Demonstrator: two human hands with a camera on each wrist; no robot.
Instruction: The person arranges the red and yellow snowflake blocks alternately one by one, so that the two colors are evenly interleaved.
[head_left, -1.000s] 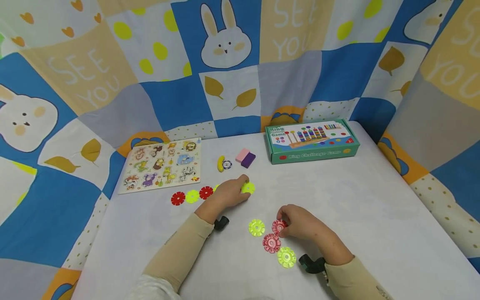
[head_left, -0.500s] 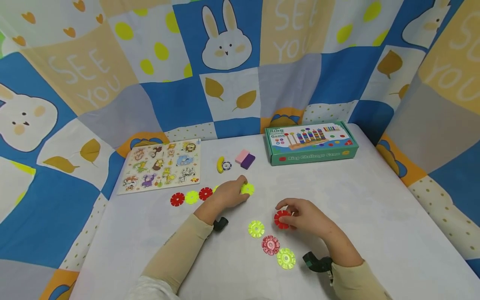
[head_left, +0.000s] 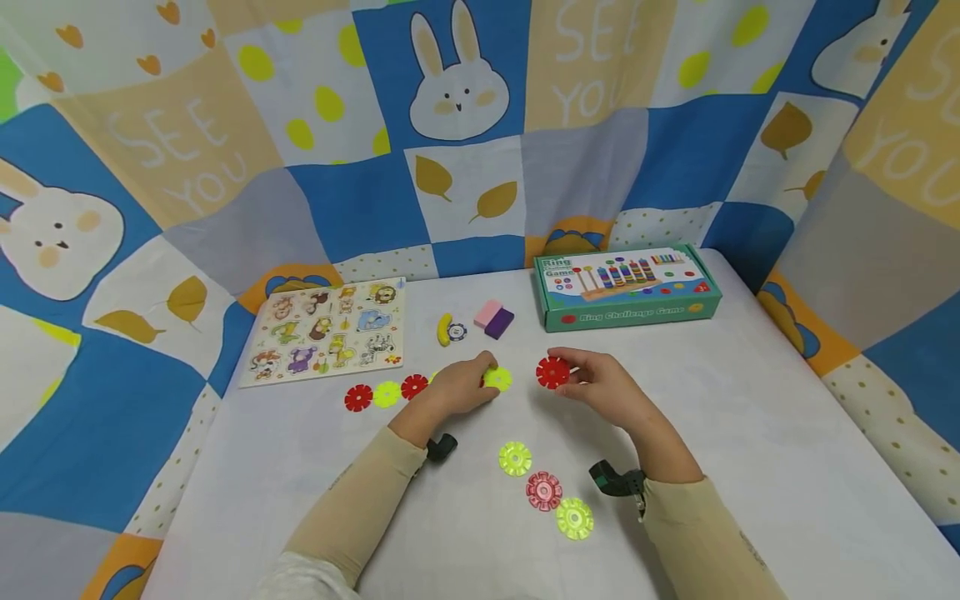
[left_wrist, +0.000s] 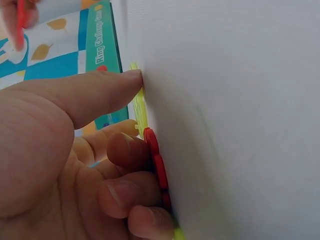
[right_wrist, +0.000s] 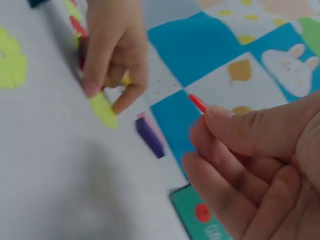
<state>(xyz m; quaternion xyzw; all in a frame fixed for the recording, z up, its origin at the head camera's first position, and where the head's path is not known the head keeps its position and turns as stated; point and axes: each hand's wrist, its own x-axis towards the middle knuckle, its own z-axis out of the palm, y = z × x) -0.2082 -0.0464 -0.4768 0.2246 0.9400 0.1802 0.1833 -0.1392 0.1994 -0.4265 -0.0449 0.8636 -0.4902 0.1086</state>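
Pinched red disc [head_left: 552, 372] — broadside only in head view

Even light casts soft shadows; the right wrist view looks blurred.

The right hand [right_wrist: 262, 170], at four o'clock, pinches a red disc [right_wrist: 198, 103], seen edge-on, between thumb and finger. At eleven o'clock, the left hand [right_wrist: 117, 45] holds a yellow disc [right_wrist: 106, 114] against the white tabletop [right_wrist: 45, 165] with thumb and finger. A purple block [right_wrist: 149, 138] lies near the middle. A green box [right_wrist: 189, 205] sits at five o'clock; a rabbit-print cloth [right_wrist: 190, 55] stretches from twelve to three.
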